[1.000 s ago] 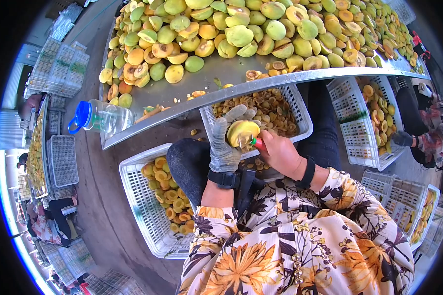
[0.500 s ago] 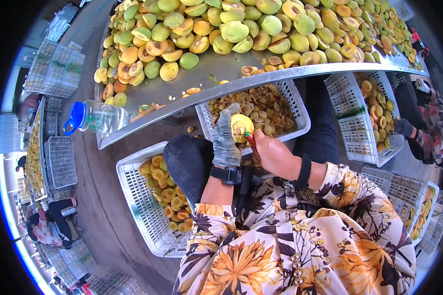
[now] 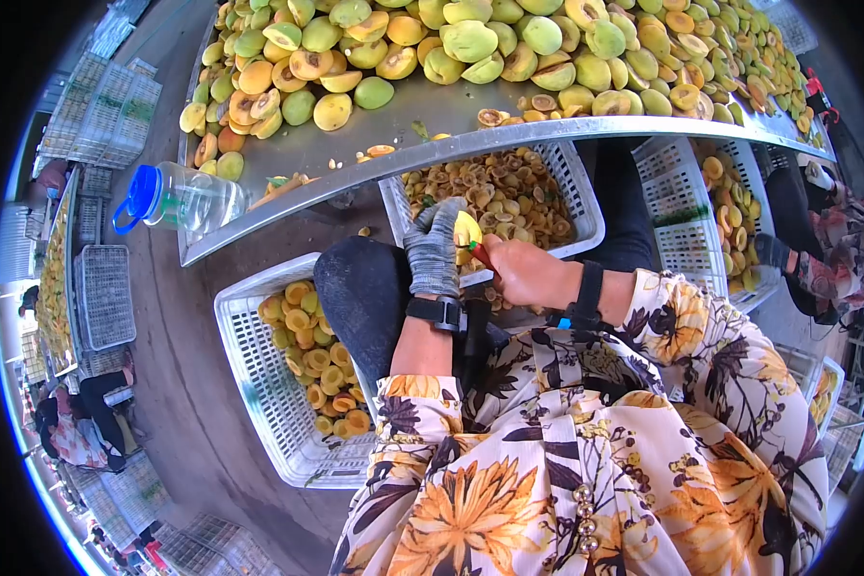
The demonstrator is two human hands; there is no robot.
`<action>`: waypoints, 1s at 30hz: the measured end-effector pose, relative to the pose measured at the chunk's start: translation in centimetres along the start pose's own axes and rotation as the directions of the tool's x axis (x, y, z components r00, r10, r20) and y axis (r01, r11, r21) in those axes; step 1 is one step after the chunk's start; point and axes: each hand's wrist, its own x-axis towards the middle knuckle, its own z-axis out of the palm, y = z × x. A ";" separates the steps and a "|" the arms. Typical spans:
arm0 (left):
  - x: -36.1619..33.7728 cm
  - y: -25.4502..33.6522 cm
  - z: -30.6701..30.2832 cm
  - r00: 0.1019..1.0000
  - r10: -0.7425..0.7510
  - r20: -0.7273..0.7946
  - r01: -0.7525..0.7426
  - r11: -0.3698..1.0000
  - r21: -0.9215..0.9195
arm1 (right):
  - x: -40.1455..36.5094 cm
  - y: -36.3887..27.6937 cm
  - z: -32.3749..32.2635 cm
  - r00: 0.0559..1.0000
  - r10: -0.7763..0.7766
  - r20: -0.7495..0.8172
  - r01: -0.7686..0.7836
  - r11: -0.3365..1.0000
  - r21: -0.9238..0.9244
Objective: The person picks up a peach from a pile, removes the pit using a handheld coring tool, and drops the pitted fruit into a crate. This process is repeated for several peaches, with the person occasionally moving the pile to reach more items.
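My left hand [image 3: 434,252], in a grey glove, is closed around a yellow peach half [image 3: 467,230] above the space between my knees. My bare right hand [image 3: 528,273] grips a small tool with a red handle [image 3: 481,254] and a green collar. The tool's tip meets the fruit and is hidden from sight. Just beyond both hands, under the table edge, a white crate [image 3: 590,223] holds dark-centred fruit pieces. Beside my left knee another white crate [image 3: 245,370] contains hollowed peach halves [image 3: 326,370].
Ahead, a metal table [image 3: 394,120] carries a large heap of peach halves [image 3: 470,43]. A blue-lidded water bottle [image 3: 202,197] lies at its left corner. A co-worker's gloved hand [image 3: 773,252] is at a crate [image 3: 682,206] on the right. Stacked crates [image 3: 101,106] stand left.
My left hand has turned the peach half so its cut face points less toward me. The tool has shifted slightly with my right hand. The whole view has moved a little.
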 end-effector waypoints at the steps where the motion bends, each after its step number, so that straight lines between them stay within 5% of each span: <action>1: 0.0 -0.1 -0.1 0.999 0.036 0.041 -0.039 0.995 0.087 | 0.0 0.3 -0.1 0.999 -0.045 0.018 0.045 0.998 -0.032; 7: 0.1 0.1 -0.3 0.996 0.051 0.078 -0.067 0.972 0.226 | -0.5 -0.5 0.1 0.994 0.070 0.084 -0.082 0.986 0.148; 11: -0.7 0.7 0.2 0.974 -0.095 0.205 0.043 0.969 0.244 | -1.6 -0.1 -1.0 0.997 0.018 0.069 -0.023 0.997 0.068; 13: -0.5 0.1 0.1 0.933 -0.229 0.277 0.163 0.956 0.243 | -2.0 -0.6 -2.9 0.967 0.060 0.248 -0.046 0.997 -0.061; 17: -0.6 0.4 0.3 0.950 -0.190 0.249 0.099 0.935 0.340 | -1.6 0.4 -2.3 0.978 -0.071 0.196 0.069 0.997 0.018; 19: -0.5 0.1 0.0 0.945 -0.195 0.264 0.118 0.952 0.282 | -2.1 -1.8 -3.4 0.906 0.240 0.350 -0.301 0.944 0.132; 23: -0.4 0.0 0.4 0.954 -0.220 0.202 0.220 0.975 0.021 | -2.0 -3.1 -3.7 0.890 0.296 0.345 -0.392 0.885 0.251; 26: 0.1 -0.4 0.5 0.971 -0.200 0.135 0.223 0.955 -0.193 | -1.3 -2.1 -2.9 0.918 0.249 0.309 -0.354 0.863 0.359; 27: -0.2 0.2 1.0 0.971 -0.215 0.103 0.234 0.943 -0.235 | -1.0 -0.2 -1.2 0.999 0.044 0.019 -0.047 0.974 0.222; 28: -0.6 0.6 1.2 0.969 -0.237 0.074 0.248 0.930 -0.272 | -1.0 0.7 -0.1 0.949 -0.217 -0.229 0.224 0.975 0.003; 30: -0.4 0.8 1.1 0.967 -0.233 0.106 0.253 0.928 -0.275 | -1.2 -0.6 -0.9 0.949 -0.275 -0.156 0.265 0.960 -0.086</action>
